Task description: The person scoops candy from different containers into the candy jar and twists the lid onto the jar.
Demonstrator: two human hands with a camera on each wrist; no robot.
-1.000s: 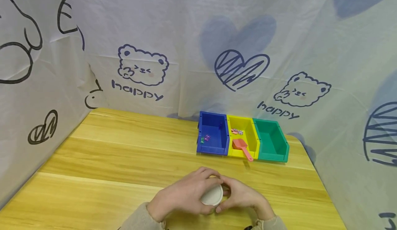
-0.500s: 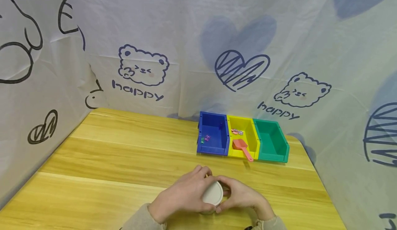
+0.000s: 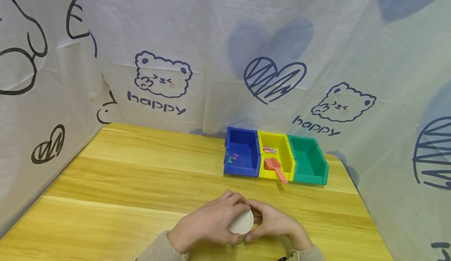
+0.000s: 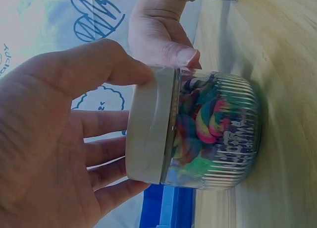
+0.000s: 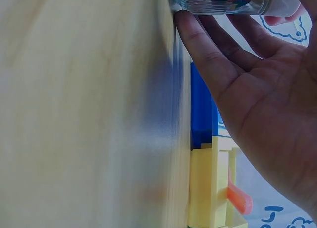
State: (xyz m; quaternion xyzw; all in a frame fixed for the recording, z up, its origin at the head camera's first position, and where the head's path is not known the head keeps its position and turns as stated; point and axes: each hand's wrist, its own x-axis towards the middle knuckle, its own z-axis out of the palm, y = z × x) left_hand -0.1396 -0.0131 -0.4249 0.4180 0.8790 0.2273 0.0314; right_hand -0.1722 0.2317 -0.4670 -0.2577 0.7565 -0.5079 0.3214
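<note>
A clear ribbed jar (image 4: pixel 230 134) with a white lid (image 3: pixel 242 222) stands on the table between both hands. Swirled, colourful candies (image 4: pixel 205 124) fill it, with a bit of green among them. My left hand (image 3: pixel 211 222) grips the lid from above, thumb on one side and fingers spread round the other. From the right side my right hand (image 3: pixel 278 224) holds the jar, its thumb at the near side and fingers behind. In the right wrist view its fingers (image 5: pixel 203 44) reach along the glass, close to the table.
Beyond the hands stand a blue bin (image 3: pixel 243 171) with a few small shiny pieces, a yellow bin (image 3: pixel 289 153) and a green bin (image 3: pixel 310 163). Striped candies (image 3: pixel 269 150) and a pink scoop (image 3: pixel 275 167) lie in the yellow one. A printed white sheet (image 3: pixel 211 57) hangs behind the table.
The left hand's fingers and thumb shift slightly around the lid, first one way, then back. The right hand keeps its place on the jar; the bins stay as they were.
</note>
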